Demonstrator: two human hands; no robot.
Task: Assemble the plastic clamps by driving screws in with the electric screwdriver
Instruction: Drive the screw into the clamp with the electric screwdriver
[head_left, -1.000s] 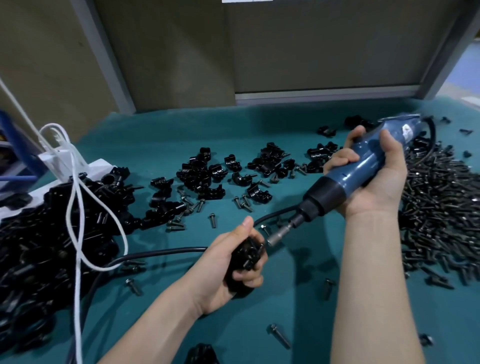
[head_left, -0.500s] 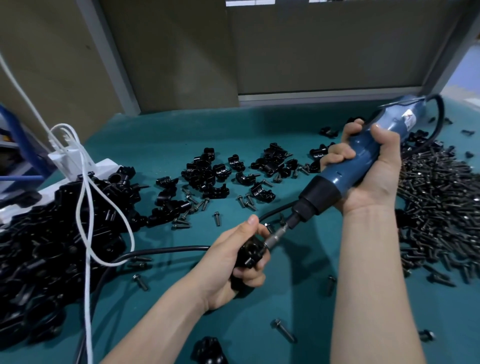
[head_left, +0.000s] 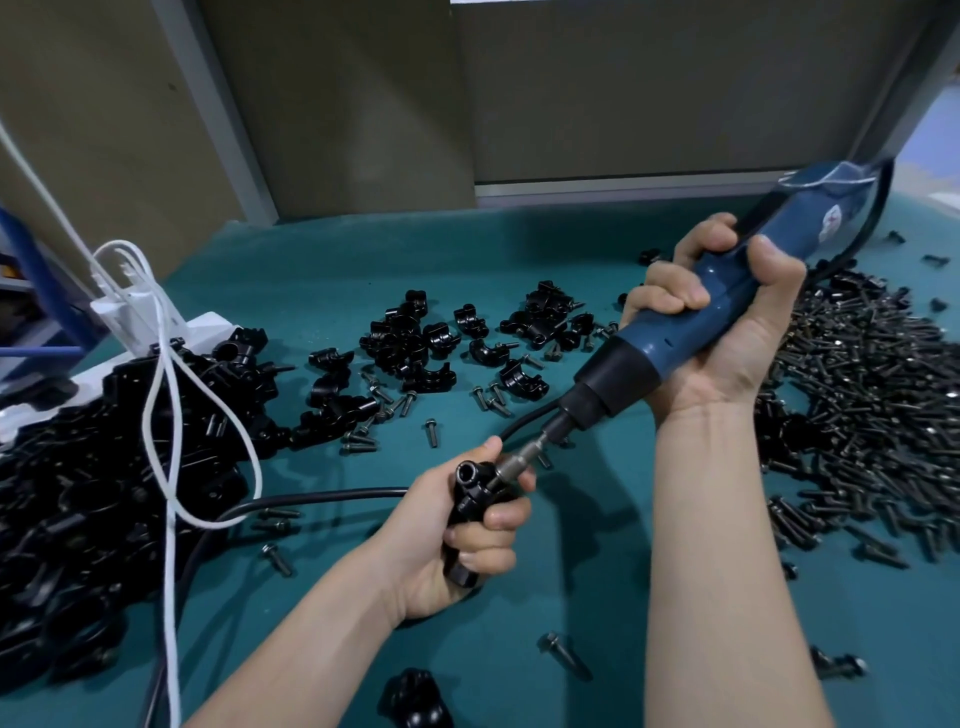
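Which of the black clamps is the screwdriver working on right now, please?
The clamp gripped in the left hand, at the front middle, with the screwdriver bit pressed against it. The other clamps lie loose on the green table, untouched.

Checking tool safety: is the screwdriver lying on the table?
No, the right hand grips the screwdriver, bit against the clamp in the left hand.

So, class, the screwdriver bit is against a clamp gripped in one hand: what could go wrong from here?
1. The bit meets the clamp right beside the thumb of the left hand; a slip could jab it.
2. Only that hand grips the clamp, so the torque might twist it loose.
3. The right hand holds the screwdriver slanted; if misaligned, it could drive crooked.
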